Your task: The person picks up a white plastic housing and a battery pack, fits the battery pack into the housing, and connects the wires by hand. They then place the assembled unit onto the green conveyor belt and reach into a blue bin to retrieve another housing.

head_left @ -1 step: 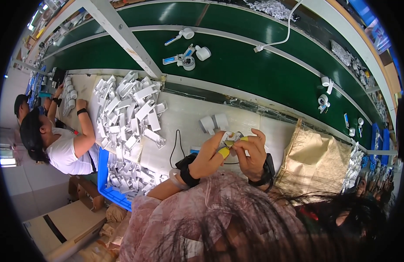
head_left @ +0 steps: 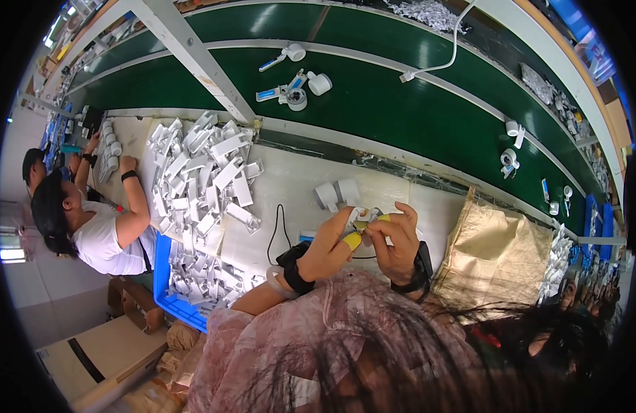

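My left hand [head_left: 331, 241] and my right hand [head_left: 395, 241] meet over the near edge of the worktable, fingers closed around a small white-and-grey plastic part [head_left: 363, 214]. Its exact kind is hard to make out, since my fingers cover much of it. Yellow shows at my left thumb and at a right fingertip, looking like finger covers. Dark bands circle both wrists. Just beyond my hands, two white round plastic housings [head_left: 336, 193] lie on the pale tabletop. A thin black cord loop [head_left: 279, 234] rests to the left of my left hand.
White plastic handle-like pieces [head_left: 204, 168] lie heaped at left, above a blue crate [head_left: 165, 292] of more. A brown paper sheet [head_left: 497, 251] is at right. Beyond runs a green conveyor [head_left: 386, 103] carrying white assemblies, with a metal post [head_left: 190, 58]. Another person [head_left: 101, 230] works at far left.
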The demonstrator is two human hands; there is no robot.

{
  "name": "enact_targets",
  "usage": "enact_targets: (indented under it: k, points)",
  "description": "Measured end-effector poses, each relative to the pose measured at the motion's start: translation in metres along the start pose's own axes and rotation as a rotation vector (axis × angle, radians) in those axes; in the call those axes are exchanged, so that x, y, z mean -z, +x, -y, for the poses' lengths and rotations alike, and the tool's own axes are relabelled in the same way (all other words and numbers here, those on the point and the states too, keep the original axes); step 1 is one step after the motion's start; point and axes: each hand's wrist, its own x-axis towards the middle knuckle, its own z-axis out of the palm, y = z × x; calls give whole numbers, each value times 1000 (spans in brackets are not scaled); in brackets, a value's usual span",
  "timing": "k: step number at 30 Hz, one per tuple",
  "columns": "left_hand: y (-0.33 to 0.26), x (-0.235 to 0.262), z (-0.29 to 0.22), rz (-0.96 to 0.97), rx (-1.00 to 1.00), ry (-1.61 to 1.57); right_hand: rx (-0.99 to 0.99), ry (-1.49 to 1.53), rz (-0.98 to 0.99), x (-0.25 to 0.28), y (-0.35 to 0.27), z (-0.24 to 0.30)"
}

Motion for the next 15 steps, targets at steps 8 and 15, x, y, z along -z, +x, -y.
enact_targets:
  k: [8, 15]
  points:
    - [-3, -3, 4, -69, -19, -7, -3, 28, 40, 0, 1, -3]
    - [-2, -4, 2, -67, 122, 12, -8, 34, 55, 0, -2, -7]
